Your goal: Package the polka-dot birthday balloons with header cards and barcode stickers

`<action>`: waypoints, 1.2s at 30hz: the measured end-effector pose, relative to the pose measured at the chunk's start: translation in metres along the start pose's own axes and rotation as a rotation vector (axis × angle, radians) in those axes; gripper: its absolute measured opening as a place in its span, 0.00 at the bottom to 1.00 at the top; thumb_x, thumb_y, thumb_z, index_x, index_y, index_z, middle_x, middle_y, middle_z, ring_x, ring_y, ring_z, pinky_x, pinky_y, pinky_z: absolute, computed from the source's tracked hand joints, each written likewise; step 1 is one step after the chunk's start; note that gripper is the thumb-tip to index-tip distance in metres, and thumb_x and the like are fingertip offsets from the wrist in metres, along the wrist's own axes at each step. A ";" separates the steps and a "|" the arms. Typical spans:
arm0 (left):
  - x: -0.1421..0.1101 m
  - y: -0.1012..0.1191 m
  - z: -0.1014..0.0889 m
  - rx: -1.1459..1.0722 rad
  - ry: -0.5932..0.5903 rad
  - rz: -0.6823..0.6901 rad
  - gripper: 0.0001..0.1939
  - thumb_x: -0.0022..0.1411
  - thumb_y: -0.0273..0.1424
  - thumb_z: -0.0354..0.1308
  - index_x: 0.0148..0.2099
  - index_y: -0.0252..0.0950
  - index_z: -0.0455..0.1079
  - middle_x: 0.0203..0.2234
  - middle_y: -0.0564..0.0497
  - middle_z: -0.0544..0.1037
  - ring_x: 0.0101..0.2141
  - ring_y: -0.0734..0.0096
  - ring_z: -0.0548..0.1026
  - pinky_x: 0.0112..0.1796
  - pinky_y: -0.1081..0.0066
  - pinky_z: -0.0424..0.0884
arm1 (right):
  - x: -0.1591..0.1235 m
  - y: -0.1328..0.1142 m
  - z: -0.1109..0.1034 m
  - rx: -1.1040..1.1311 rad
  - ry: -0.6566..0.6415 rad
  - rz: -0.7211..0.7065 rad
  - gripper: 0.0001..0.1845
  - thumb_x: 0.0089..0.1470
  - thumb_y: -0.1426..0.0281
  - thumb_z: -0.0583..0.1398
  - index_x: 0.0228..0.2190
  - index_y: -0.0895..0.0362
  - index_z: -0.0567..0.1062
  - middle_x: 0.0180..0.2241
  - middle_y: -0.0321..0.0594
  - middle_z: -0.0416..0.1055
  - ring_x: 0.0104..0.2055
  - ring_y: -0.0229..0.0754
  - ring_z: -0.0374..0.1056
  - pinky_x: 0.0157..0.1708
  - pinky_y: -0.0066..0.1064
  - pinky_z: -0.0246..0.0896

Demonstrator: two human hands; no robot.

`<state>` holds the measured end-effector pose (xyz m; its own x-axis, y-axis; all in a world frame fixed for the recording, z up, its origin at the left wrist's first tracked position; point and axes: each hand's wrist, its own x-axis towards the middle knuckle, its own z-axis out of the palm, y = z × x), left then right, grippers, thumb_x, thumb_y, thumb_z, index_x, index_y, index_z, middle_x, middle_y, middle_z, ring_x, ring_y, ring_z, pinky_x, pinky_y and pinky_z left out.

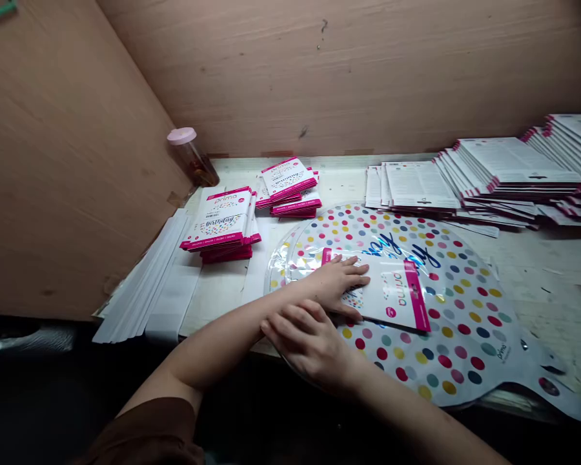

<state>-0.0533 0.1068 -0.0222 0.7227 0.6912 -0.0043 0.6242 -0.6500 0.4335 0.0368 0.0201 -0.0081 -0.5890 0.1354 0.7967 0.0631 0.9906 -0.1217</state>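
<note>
Left fingers [343,274] on pink-edged packaging card [392,290]; right fingers [290,326] on foil balloon [445,361].

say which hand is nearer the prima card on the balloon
Left hand: resting on the prima card. Right hand: just below it, on the dotted foil balloon.

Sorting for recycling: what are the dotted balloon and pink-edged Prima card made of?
The dotted balloon looks like thin glossy plastic film: its edge is creased, see-through and catches glare. The Prima card seems printed paperboard, flat and opaque; coating unclear.
</note>
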 end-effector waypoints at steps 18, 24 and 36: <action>-0.002 -0.004 -0.001 0.018 0.039 0.012 0.38 0.53 0.47 0.64 0.62 0.37 0.64 0.64 0.36 0.59 0.64 0.40 0.56 0.60 0.43 0.54 | -0.072 0.025 -0.049 0.133 -0.060 0.498 0.06 0.60 0.73 0.53 0.38 0.54 0.69 0.34 0.41 0.72 0.37 0.41 0.69 0.38 0.35 0.69; -0.001 0.003 -0.004 0.010 0.033 -0.044 0.37 0.48 0.50 0.67 0.57 0.38 0.68 0.64 0.34 0.58 0.62 0.39 0.58 0.58 0.46 0.59 | -0.071 0.146 -0.104 0.256 -0.175 1.075 0.08 0.58 0.63 0.57 0.31 0.54 0.66 0.30 0.36 0.66 0.30 0.38 0.64 0.31 0.31 0.65; -0.002 0.000 0.000 -0.021 0.064 -0.049 0.33 0.47 0.49 0.68 0.53 0.40 0.71 0.65 0.38 0.55 0.62 0.40 0.58 0.58 0.48 0.60 | -0.074 0.154 -0.074 0.010 -0.265 1.034 0.03 0.56 0.71 0.58 0.30 0.54 0.67 0.30 0.36 0.67 0.39 0.43 0.62 0.40 0.35 0.61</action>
<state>-0.0544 0.1052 -0.0224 0.6708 0.7410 0.0311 0.6514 -0.6087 0.4528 0.1494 0.1642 -0.0419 -0.4102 0.8997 0.1496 0.6265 0.3972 -0.6706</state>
